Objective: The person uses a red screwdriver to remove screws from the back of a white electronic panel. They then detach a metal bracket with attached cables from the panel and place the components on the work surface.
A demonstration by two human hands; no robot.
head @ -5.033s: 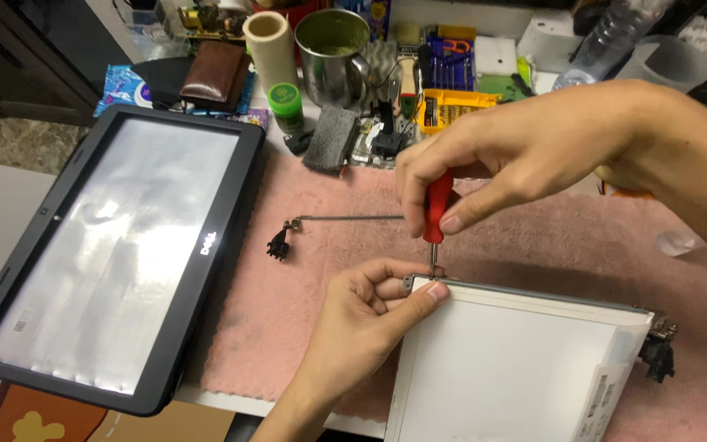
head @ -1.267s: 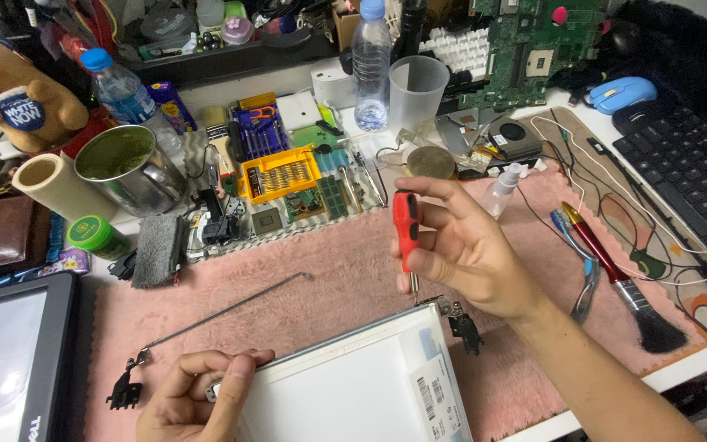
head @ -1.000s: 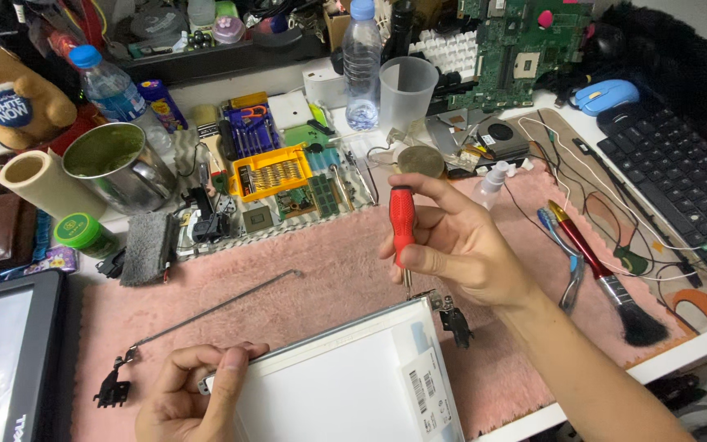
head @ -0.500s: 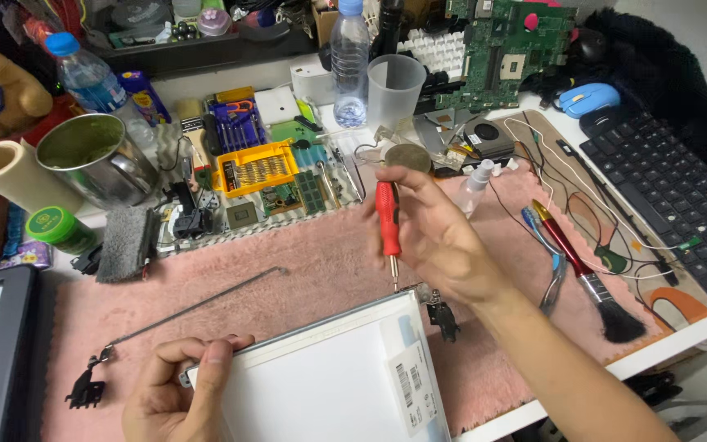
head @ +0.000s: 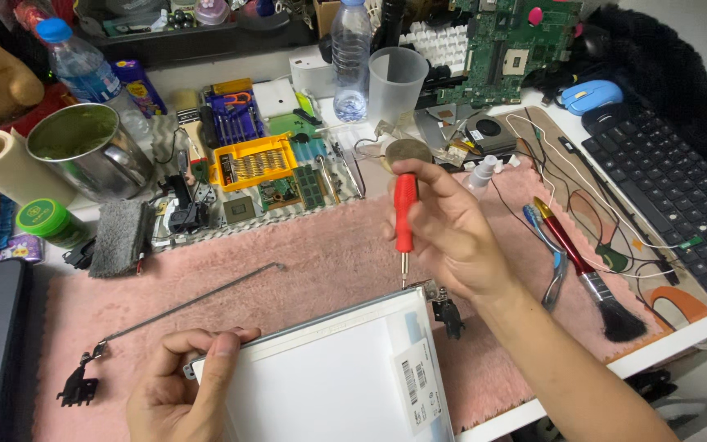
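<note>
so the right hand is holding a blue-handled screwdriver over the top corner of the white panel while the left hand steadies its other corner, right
Not quite: the screwdriver handle is red, not blue, as the head view shows. The rest holds: the right hand holds it upright, tip just over the top corner of the white panel, and the left hand steadies the other corner.

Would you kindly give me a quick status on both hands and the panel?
Right hand holds red screwdriver, tip at LCD panel top right corner. Left hand pins panel's left corner. Hinge bracket lies apart on pink mat.
</note>
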